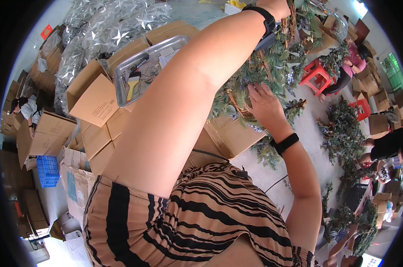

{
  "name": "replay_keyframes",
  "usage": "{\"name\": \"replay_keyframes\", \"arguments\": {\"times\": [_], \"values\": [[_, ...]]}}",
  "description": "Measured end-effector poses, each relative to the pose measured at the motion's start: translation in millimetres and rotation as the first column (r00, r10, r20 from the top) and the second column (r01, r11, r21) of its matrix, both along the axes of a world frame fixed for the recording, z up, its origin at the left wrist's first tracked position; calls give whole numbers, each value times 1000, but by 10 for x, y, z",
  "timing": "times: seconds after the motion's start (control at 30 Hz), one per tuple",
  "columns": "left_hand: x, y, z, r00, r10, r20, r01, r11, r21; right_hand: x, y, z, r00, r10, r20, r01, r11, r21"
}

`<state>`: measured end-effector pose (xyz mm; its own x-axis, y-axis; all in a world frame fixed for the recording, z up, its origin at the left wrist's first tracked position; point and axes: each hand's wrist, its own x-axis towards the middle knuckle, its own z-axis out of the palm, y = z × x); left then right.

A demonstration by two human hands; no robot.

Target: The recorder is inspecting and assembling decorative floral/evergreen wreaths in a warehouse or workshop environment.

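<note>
A wreath (259,73) of green sprigs on a brown twig ring lies on cardboard boxes in front of me. My right hand (264,106), with a black band on its wrist, rests on the wreath's lower edge, fingers tucked into the foliage. My left arm reaches across the picture to the top edge. Only the wrist with a black watch and the heel of my left hand (277,6) show, by the wreath's upper twigs; its fingers are cut off by the picture's edge.
A metal tray (121,91) with a yellow-handled brush and other tools sits on cardboard boxes (92,100) to the left. Silver star foil (103,26) lies behind. Red stools (316,74), greenery piles (343,133), a blue crate (48,171) and other people stand around.
</note>
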<state>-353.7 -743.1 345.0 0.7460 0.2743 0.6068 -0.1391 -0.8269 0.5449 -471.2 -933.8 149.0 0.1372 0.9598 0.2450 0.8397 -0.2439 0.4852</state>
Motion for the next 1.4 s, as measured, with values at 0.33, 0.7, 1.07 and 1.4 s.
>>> {"name": "replay_keyframes", "arguments": {"times": [0.33,0.7,1.07,1.4], "values": [[32,-65,-10,1000,-25,-14,25,999,-43,-94,-172,28,980,156,-127,-145,985,95],[-4,-104,18,990,-127,-58,125,991,-51,-279,-631,-644,897,25,-442,198,871,450],[154,618,-143,910,-361,-205,320,924,-208,-128,-385,-912,888,7,-459,250,831,497],[605,664,-105,924,-207,-323,156,972,-176,212,-318,-690,836,-255,-486,449,826,340]]}}
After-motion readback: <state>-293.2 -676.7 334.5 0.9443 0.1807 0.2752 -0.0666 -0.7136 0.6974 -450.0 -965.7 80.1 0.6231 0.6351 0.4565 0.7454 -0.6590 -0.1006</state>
